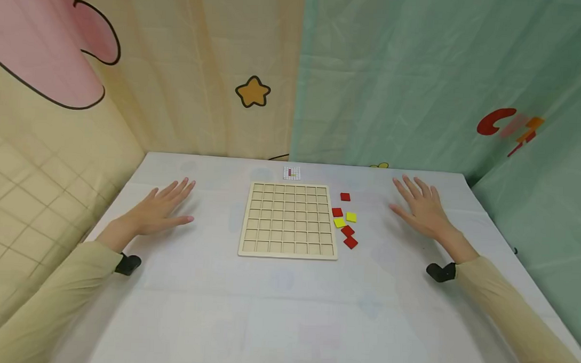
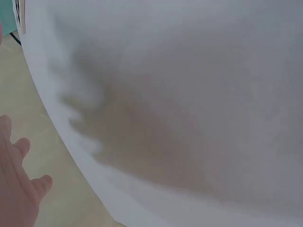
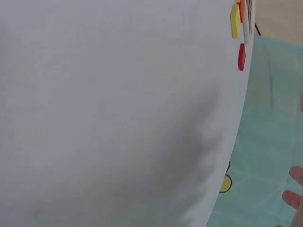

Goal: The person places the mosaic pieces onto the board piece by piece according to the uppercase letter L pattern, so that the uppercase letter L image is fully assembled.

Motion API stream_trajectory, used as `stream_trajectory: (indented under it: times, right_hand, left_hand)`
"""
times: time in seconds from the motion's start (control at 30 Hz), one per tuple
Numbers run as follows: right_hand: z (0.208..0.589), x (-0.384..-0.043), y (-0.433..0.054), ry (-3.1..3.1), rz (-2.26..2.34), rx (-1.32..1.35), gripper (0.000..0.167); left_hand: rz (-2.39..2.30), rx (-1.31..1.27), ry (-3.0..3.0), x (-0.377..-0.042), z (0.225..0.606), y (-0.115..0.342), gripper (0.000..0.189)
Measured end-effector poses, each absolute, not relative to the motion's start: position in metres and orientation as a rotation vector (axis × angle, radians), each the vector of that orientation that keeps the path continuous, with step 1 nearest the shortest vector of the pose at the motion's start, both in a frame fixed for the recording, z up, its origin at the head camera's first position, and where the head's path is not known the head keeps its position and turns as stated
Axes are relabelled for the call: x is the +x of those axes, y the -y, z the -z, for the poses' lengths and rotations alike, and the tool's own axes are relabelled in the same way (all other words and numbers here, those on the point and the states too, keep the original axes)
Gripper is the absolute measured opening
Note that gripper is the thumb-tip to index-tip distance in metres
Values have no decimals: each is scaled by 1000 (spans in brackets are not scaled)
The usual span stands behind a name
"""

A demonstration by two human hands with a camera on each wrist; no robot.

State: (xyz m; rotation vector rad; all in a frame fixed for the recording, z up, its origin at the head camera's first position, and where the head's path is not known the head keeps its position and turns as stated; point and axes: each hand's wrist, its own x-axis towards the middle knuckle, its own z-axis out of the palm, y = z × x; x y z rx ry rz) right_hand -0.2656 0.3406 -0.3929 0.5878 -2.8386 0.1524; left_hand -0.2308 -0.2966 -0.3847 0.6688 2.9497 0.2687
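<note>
A pale wooden grid board lies flat in the middle of the white table, its square cells bare. Close along its right side are several loose square tiles, among them a red tile and a yellow tile. To the left of the board, my left hand hovers with fingers spread, holding nothing. My right hand is held likewise over the table, right of the tiles and apart from them. Beyond the board's far edge sits a small white card printed with a coloured grid.
The white table ends at a curtain behind it, cream on the left and green on the right. More patterned cloth hangs at both sides. Each wrist carries a black strap mount.
</note>
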Motion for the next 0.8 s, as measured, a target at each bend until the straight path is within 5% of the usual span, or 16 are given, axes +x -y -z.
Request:
stream_trajectory:
  times: [0.8]
  right_hand:
    - [415, -331, -252, 3015, -811, 584, 41]
  left_hand:
    - [-168, 934, -2716, -253, 405, 193, 96]
